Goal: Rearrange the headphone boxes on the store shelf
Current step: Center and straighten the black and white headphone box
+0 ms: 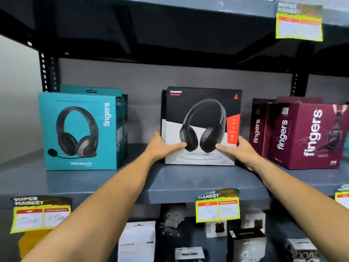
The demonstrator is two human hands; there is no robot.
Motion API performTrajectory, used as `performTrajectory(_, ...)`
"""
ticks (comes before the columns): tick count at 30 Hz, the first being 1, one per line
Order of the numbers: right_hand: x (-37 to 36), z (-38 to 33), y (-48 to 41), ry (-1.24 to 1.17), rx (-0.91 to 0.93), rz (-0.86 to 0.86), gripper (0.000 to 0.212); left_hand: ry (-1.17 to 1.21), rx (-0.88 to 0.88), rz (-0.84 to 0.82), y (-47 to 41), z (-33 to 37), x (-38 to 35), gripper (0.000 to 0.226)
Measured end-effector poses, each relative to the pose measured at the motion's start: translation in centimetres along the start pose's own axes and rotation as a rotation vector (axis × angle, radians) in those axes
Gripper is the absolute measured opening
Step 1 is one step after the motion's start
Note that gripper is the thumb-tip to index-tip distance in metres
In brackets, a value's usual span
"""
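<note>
Presently both hands clasp one item: the black-and-white headphone box [201, 127], which stands upright on the grey shelf [170, 178]. Left hand [160, 146] is pressed to the box's lower left edge, thumb lying across the front panel toward the printed earcup, remaining fingers hidden behind the side. Right hand [239, 148] mirrors it on the lower right edge, thumb on the front face, other fingers wrapped out of sight around the side. Box base appears in contact with the shelf surface; whether it is lifted clear cannot be told. A second box of the same kind sits directly behind the held one, its edge showing at the upper left.

Outward to the left of the grip, well apart, stands a teal headset box [79, 131] marked "fingers", with further teal boxes behind it. Outward to the right, near the right hand, stands a group of maroon boxes [306, 137], also marked "fingers".

Below the grip, a yellow price tag [218, 207] hangs from the shelf's front edge; another [40, 214] hangs further left. Beneath these, small packaged goods [137, 241] occupy the lower shelf, blurred
</note>
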State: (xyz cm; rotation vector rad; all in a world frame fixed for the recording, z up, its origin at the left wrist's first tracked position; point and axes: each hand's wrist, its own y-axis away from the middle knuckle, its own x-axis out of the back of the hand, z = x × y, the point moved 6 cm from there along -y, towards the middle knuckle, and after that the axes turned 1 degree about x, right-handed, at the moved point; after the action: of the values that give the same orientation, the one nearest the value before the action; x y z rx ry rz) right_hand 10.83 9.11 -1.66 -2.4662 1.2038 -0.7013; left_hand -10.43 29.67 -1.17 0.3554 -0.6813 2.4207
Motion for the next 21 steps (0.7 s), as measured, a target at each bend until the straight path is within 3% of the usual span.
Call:
performTrajectory(5, -1.8, 0.2, -2.1, -0.074, 0.035, -0.189, 0.089, 0.072, 0.022, -0.195, -1.4, -1.6, -1.3, 0.111)
performTrajectory(11, -2.8, 1.1, -3.4, -0.178, -0.032, -0.28, 0.085, 0.104, 0.054, -0.172, -1.5, -1.8, -1.5, 0.108)
performTrajectory(16, -2.7, 0.7, -3.1, -0.1, 0.021, -0.214, 0.077, 0.01, 0.036, -0.098, -1.1, -1.6, -1.0, 0.097)
performTrajectory(21, -1.8, 0.3, -2.4, 0.008, 0.046, -0.104, 0.046, -0.123, -0.047, 0.014, -0.1, -0.5, 0.0, 0.073)
